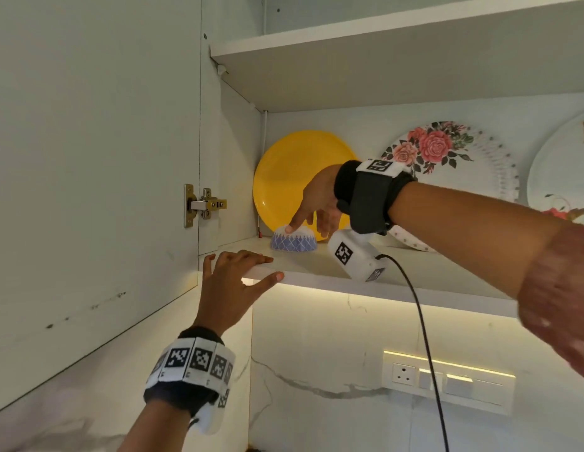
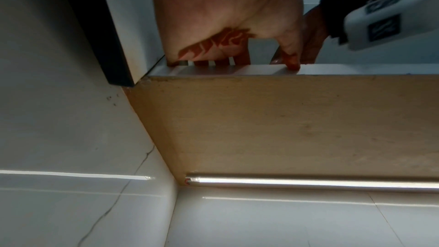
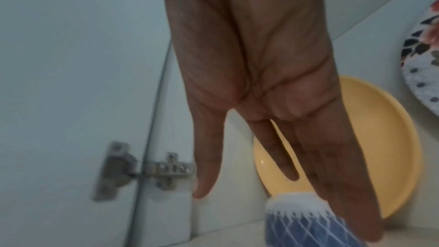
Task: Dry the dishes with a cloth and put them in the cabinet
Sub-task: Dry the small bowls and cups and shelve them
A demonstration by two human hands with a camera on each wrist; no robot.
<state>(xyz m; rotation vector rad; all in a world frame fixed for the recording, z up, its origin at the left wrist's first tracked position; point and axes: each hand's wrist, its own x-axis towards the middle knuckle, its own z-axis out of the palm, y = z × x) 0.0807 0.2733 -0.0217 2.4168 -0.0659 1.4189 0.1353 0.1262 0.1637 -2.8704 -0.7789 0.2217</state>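
Bowl [image 1: 293, 240] is sitting inverted on shelf [image 1: 316, 265] before yellow plate [image 1: 290, 171]; right hand [image 1: 318, 203], fingers straight, is touching it; left hand [image 1: 232, 278], open, is resting on shelf edge; placement is appearing nearly complete; any remaining dishes are not showing.

This is a home kitchen. A white wall cabinet [image 1: 95, 177] with its door open holds plates: a yellow plate [image 1: 284, 181] at 12 o'clock, a flowered plate [image 1: 460, 164] at 2 o'clock.
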